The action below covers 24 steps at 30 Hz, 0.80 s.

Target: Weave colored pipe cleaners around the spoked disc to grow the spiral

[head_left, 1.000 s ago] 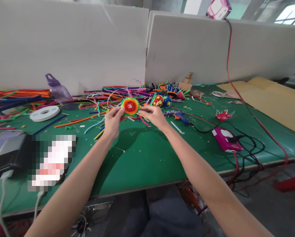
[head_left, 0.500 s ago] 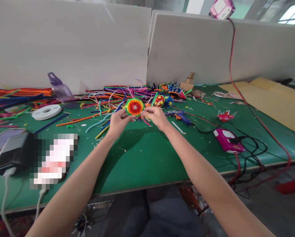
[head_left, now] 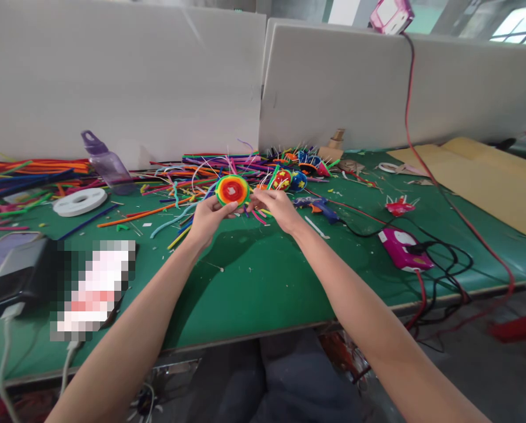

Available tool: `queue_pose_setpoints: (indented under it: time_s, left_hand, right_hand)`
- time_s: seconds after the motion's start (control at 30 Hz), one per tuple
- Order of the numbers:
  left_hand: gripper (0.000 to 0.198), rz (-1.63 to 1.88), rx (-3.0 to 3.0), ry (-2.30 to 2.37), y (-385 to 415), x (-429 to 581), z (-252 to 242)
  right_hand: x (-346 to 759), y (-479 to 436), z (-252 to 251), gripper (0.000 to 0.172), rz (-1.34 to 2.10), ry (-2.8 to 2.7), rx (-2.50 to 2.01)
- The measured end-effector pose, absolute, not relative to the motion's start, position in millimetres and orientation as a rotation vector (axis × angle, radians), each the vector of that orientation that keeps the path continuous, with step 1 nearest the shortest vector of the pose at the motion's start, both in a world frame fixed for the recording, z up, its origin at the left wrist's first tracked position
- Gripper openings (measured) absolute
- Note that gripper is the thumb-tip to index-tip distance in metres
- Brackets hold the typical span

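Note:
My left hand [head_left: 208,220] grips a round coil of pipe cleaners [head_left: 233,191] by its lower left edge, thumb in front. Rings of green, yellow, orange and red run inward to a pale spot at its centre. At the coil's right edge my right hand [head_left: 274,205] is closed in a pinch; what lies between its fingertips is too small to make out. Just behind that hand are a red ball with yellow stars [head_left: 282,179] and a blue starred one [head_left: 298,181]. A blue glue gun [head_left: 318,208] lies to the right of my right hand.
Loose pipe cleaners [head_left: 157,202] cover the back of the green table [head_left: 254,294]. To the left are a purple bottle [head_left: 108,164], a white tape roll [head_left: 80,202], a black power bank [head_left: 22,276] and a blurred phone [head_left: 97,288]. A magenta power socket [head_left: 404,249] with tangled cables stands right.
The coil has shifted slightly left with my left hand. My right fingertips have slid off its front to its right edge, opening a small space between the hands.

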<state>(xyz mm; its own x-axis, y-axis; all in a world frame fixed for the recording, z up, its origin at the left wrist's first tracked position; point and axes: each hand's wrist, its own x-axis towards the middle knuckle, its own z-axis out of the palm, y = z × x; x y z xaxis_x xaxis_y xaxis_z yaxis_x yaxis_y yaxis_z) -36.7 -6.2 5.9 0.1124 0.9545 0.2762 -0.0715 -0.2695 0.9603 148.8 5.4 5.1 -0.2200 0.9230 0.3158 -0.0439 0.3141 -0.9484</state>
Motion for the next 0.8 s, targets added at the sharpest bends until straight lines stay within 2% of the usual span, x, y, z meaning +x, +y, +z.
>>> queue_pose_setpoints:
  time_s: [0.2,0.53,0.6,0.7,0.8]
  left_hand:
    - [0.036,1.352,1.389,0.9,-6.6,-37.9,7.0]
    - [0.033,1.351,1.377,0.904,-6.2,-36.2,5.5]
    - [0.033,1.363,1.371,0.915,-6.2,-35.5,5.2]
    - [0.034,1.358,1.361,0.932,-6.5,-34.9,4.5]
    - [0.035,1.34,1.355,0.943,-7.3,-34.7,4.1]
  right_hand:
    - [150.3,4.0,6.8,0.018,1.062,-1.529,-0.846]
    - [146.5,2.4,6.6,0.013,0.916,-1.599,-0.879]
    - [145.6,1.0,6.0,0.009,0.718,-1.66,-0.893]
    - [144.9,-0.6,4.2,0.005,0.247,-1.817,-0.897]
    - [145.8,-0.6,2.3,0.012,-0.115,-1.947,-0.894]
